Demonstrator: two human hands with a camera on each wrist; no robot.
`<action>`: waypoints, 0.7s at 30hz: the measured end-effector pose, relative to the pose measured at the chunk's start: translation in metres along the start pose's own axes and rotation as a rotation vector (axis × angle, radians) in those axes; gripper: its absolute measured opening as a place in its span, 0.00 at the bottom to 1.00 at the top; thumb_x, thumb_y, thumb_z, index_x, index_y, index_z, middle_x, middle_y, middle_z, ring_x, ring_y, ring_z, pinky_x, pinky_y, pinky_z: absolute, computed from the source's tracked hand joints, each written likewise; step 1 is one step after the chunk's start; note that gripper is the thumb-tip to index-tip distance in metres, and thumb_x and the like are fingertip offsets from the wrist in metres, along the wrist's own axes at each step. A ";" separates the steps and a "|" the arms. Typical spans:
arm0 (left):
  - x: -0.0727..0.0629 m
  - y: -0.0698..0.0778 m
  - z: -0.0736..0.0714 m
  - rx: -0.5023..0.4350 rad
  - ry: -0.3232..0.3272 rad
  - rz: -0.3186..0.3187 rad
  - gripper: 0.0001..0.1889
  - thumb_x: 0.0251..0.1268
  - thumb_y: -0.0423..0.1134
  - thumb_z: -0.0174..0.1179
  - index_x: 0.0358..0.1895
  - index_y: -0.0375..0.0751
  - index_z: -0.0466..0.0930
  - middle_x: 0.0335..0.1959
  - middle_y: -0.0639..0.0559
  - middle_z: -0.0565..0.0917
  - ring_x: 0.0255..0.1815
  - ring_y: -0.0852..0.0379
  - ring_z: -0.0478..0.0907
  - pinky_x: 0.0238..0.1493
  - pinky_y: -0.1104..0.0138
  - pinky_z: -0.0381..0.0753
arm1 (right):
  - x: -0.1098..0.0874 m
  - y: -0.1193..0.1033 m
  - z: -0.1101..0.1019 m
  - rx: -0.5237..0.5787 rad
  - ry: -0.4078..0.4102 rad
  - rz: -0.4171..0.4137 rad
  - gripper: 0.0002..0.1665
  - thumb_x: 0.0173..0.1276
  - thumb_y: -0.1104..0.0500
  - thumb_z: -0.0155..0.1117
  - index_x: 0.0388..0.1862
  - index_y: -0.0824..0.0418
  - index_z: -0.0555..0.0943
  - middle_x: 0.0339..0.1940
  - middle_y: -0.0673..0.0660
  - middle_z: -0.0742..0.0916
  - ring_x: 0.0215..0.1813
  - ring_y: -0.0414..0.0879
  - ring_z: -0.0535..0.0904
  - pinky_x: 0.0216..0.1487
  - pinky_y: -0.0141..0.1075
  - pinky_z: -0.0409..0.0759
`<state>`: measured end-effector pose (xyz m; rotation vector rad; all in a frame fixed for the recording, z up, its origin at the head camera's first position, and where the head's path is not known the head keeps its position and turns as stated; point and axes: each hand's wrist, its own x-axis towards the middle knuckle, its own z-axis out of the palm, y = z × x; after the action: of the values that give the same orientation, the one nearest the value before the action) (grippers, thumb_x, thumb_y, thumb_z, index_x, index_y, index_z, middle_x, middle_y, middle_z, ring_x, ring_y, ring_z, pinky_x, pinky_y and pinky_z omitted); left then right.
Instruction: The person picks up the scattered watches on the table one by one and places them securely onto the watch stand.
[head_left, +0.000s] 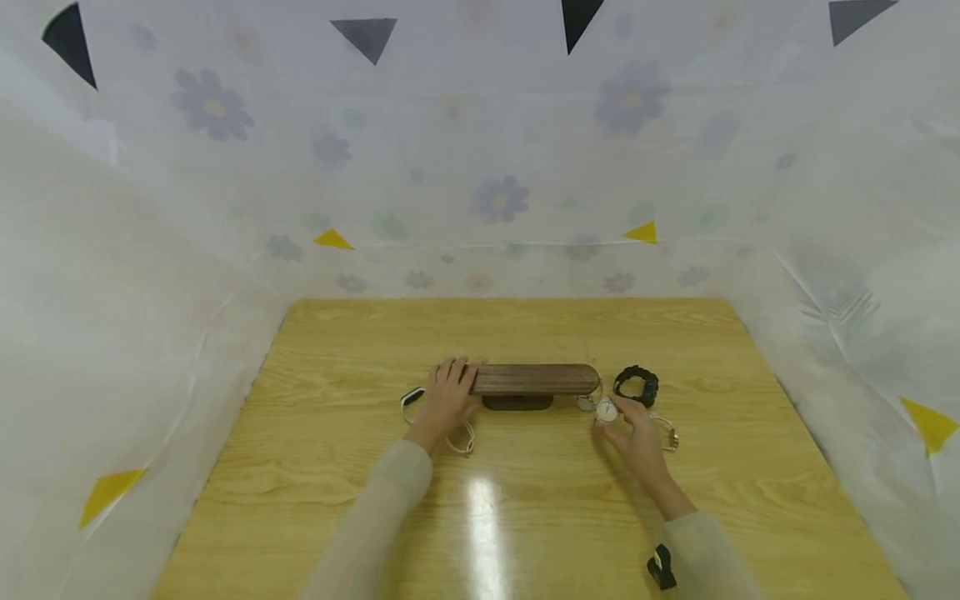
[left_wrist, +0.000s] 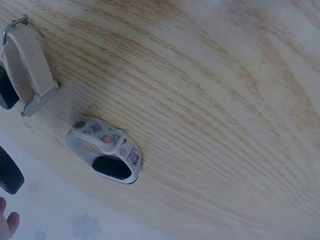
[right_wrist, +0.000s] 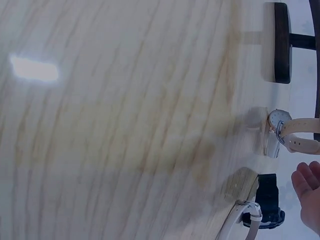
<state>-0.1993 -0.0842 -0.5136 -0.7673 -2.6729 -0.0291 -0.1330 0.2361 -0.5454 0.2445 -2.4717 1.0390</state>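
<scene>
In the head view my left hand [head_left: 448, 396] grips the left end of a dark brown wooden watch display stand [head_left: 536, 380], a rounded bar on a dark base [head_left: 517, 402]. My right hand [head_left: 637, 437] pinches a small wristwatch with a round white face [head_left: 606, 409] by the bar's right end. Another small round watch [head_left: 587, 403] lies just left of it. In the right wrist view, a beige strap [right_wrist: 302, 135] with a silver buckle hangs near my curled fingers [right_wrist: 302, 180]; which watch it belongs to is unclear. The left wrist view catches only fingertips [left_wrist: 7, 225] beside the bar end [left_wrist: 10, 172].
Right of the stand lie a chunky black watch [head_left: 636, 385] and a pale-strapped watch [head_left: 667, 433]. A black band [head_left: 662, 568] sits near my right sleeve. Around my left hand are a white patterned smart band [left_wrist: 107, 152] and a beige-strapped watch [left_wrist: 32, 60].
</scene>
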 end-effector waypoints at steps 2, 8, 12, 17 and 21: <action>0.001 -0.001 0.000 0.018 -0.064 -0.011 0.37 0.50 0.53 0.68 0.61 0.38 0.68 0.59 0.41 0.71 0.60 0.44 0.68 0.60 0.52 0.71 | 0.003 0.001 -0.001 0.009 -0.006 0.022 0.31 0.47 0.70 0.72 0.53 0.73 0.75 0.47 0.68 0.80 0.47 0.57 0.77 0.45 0.49 0.80; 0.004 -0.003 0.000 0.057 -0.110 0.001 0.35 0.54 0.52 0.65 0.62 0.38 0.67 0.59 0.42 0.72 0.60 0.46 0.69 0.60 0.54 0.71 | 0.013 0.006 -0.003 0.056 -0.018 0.076 0.31 0.49 0.71 0.71 0.54 0.75 0.73 0.47 0.70 0.79 0.48 0.62 0.76 0.49 0.51 0.77; 0.004 -0.003 0.002 0.079 -0.065 0.018 0.33 0.52 0.49 0.67 0.60 0.38 0.68 0.56 0.42 0.73 0.57 0.47 0.69 0.58 0.55 0.72 | 0.021 0.009 -0.006 0.062 -0.008 0.084 0.30 0.49 0.72 0.70 0.54 0.76 0.74 0.47 0.72 0.80 0.48 0.64 0.78 0.49 0.47 0.78; 0.004 -0.004 0.005 0.102 0.026 0.033 0.29 0.50 0.46 0.69 0.56 0.40 0.73 0.51 0.44 0.75 0.53 0.48 0.72 0.55 0.56 0.74 | 0.031 0.010 -0.011 0.072 -0.056 0.099 0.31 0.51 0.73 0.68 0.55 0.78 0.72 0.49 0.74 0.79 0.49 0.66 0.78 0.49 0.49 0.79; 0.004 -0.004 0.005 0.118 0.069 0.050 0.26 0.53 0.47 0.67 0.54 0.40 0.75 0.49 0.45 0.76 0.51 0.48 0.73 0.53 0.57 0.76 | 0.038 0.010 -0.014 0.071 -0.124 0.131 0.31 0.54 0.71 0.67 0.58 0.76 0.70 0.52 0.73 0.78 0.51 0.67 0.77 0.50 0.52 0.79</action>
<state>-0.2065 -0.0844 -0.5170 -0.7805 -2.5635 0.1113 -0.1654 0.2532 -0.5250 0.1763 -2.5935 1.2008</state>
